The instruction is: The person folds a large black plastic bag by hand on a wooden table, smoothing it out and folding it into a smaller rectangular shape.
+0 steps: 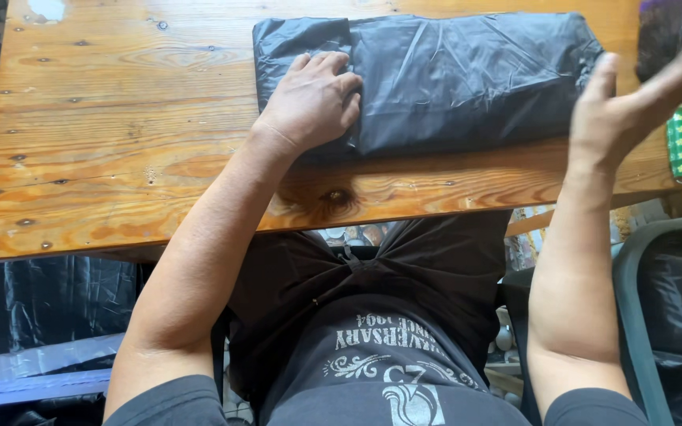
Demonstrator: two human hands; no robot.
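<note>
Fingers of the left hand (313,99) press together, flat on the folded black bag (467,75); right hand (633,99) lifted, fingers apart.

left hand (313,99): flat, palm down, fingers curled | right hand (633,99): raised, open, fingers extended, blurred

- Bright, even daylight on the wooden desk (120,118); soft shadows only.
- Pale sheen on the folded black plastic bag (467,79).
- Right hand (633,102) motion-blurred; the rest is sharp.
</note>
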